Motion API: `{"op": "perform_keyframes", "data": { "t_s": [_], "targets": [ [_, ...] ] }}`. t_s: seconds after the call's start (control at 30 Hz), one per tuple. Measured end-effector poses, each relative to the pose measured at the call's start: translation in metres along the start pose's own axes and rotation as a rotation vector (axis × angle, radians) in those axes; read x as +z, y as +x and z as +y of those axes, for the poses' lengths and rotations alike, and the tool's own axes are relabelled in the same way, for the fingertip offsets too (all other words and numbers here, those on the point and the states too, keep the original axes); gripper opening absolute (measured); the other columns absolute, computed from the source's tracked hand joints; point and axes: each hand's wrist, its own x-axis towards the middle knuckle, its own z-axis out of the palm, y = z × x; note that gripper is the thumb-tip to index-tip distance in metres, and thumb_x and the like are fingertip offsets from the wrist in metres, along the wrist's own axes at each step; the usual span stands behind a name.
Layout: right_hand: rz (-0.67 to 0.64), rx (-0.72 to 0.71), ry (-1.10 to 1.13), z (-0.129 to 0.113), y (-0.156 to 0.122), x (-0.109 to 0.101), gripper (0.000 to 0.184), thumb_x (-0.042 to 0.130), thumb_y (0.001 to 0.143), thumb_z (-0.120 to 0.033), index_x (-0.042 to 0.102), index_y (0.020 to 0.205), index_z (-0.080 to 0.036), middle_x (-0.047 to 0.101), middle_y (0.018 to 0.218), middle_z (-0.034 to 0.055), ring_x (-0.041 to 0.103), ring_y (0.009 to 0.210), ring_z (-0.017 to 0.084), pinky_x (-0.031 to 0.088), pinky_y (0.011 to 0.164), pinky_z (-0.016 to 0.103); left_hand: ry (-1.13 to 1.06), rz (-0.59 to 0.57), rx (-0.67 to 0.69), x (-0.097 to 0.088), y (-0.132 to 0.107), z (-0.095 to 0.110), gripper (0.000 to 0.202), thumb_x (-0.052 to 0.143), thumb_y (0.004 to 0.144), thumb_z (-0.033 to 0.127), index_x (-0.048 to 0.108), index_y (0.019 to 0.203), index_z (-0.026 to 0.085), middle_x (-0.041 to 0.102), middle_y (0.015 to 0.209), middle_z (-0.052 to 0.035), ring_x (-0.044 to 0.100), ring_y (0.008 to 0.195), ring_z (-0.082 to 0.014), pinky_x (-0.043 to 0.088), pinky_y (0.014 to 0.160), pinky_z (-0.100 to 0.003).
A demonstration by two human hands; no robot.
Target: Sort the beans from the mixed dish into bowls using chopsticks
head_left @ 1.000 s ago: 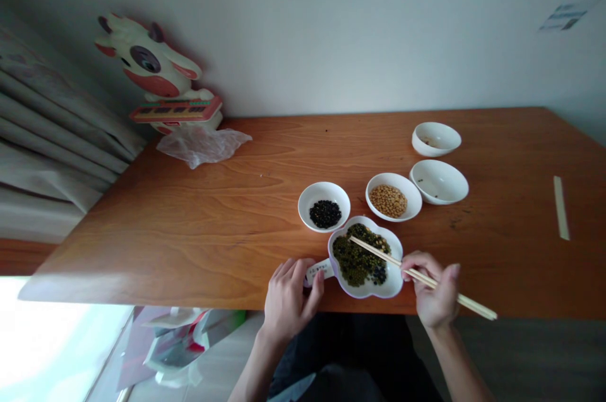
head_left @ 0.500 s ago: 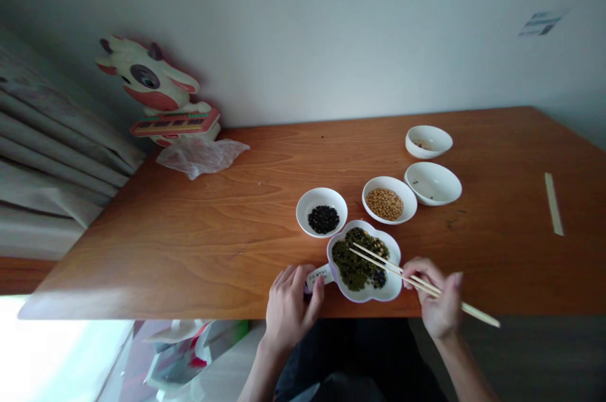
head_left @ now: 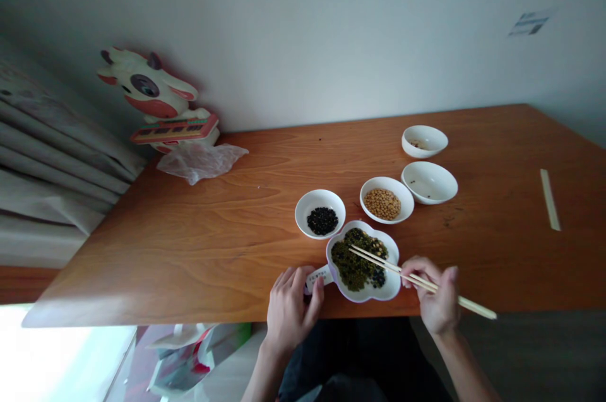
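My left hand [head_left: 291, 310] is closed around the short labelled handle [head_left: 320, 276] of a white, flower-shaped dish [head_left: 392, 290] with a lilac rim. Small green beans [head_left: 350, 271] lie mixed with black and yellowish ones in the dish. From the right, my right hand [head_left: 433, 298] grips a pair of wooden chopsticks [head_left: 468, 305]. Their tips are close together over the green beans; whether they pinch one I cannot tell. Just behind the dish stand a white bowl [head_left: 303, 205] of black beans [head_left: 322, 220] and another bowl [head_left: 408, 203] of yellow-brown beans [head_left: 382, 203].
Farther back on the right, two white bowls, the nearer [head_left: 438, 184] and the farther [head_left: 433, 143], hold a few specks. A pale strip [head_left: 550, 200] lies at the table's right. A cow toy keyboard [head_left: 161, 96] and clear plastic bag [head_left: 201, 162] occupy the back left.
The chopstick tips have come closer together over the beans. My left hand keeps its grip on the handle. The whole view has shifted slightly.
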Motion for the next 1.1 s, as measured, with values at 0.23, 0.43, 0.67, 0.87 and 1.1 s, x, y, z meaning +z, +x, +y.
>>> {"op": "perform_keyframes", "data": {
  "t_s": [0.23,0.43,0.67,0.87,1.1],
  "targets": [
    [0.004,0.019,-0.028,0.001,0.0007,0.0003,0.028,0.064,0.102,-0.04,0.068,0.117,-0.016,0.072,0.111,0.0062,0.07,0.089,0.017,0.062,0.078,0.035,-0.002,-0.01,-0.005,0.0009,-0.0002,-0.0013,0.017,0.052,0.105,0.037,0.062,0.104,0.023,0.069,0.09,-0.0065,0.065,0.081,-0.0242,0.051,0.075,-0.037],
    [0.017,0.012,-0.036,0.0005,0.0014,0.0016,0.029,0.064,0.102,-0.04,0.068,0.118,-0.016,0.072,0.112,0.0065,0.071,0.09,0.017,0.062,0.078,0.035,0.006,-0.005,0.003,0.0013,-0.0002,-0.0017,0.016,0.052,0.104,0.036,0.062,0.105,0.023,0.069,0.09,-0.0065,0.065,0.08,-0.0242,0.052,0.074,-0.036],
    [-0.047,-0.005,0.002,-0.0018,0.0024,0.0002,0.028,0.062,0.103,-0.042,0.069,0.11,-0.016,0.072,0.102,0.0042,0.069,0.081,0.014,0.06,0.073,0.032,0.009,-0.001,0.003,0.0002,0.0002,-0.0002,0.016,0.052,0.104,0.036,0.063,0.103,0.023,0.069,0.088,-0.0064,0.065,0.079,-0.0243,0.051,0.073,-0.036],
    [-0.095,-0.025,0.023,0.0005,0.0048,-0.0017,0.029,0.062,0.102,-0.043,0.069,0.109,-0.016,0.072,0.1,0.0039,0.068,0.081,0.015,0.06,0.073,0.032,0.003,-0.005,-0.006,0.0,-0.0004,0.0003,0.017,0.052,0.104,0.037,0.062,0.103,0.023,0.068,0.088,-0.006,0.065,0.08,-0.0244,0.051,0.074,-0.037],
    [-0.141,-0.047,0.023,0.0061,0.0051,-0.0041,0.028,0.063,0.102,-0.041,0.069,0.115,-0.017,0.072,0.11,0.006,0.07,0.09,0.017,0.061,0.079,0.035,-0.009,-0.016,-0.012,0.0,-0.0003,0.0003,0.016,0.052,0.105,0.036,0.062,0.103,0.023,0.068,0.09,-0.0062,0.065,0.081,-0.0242,0.05,0.075,-0.037]
  ]
}}
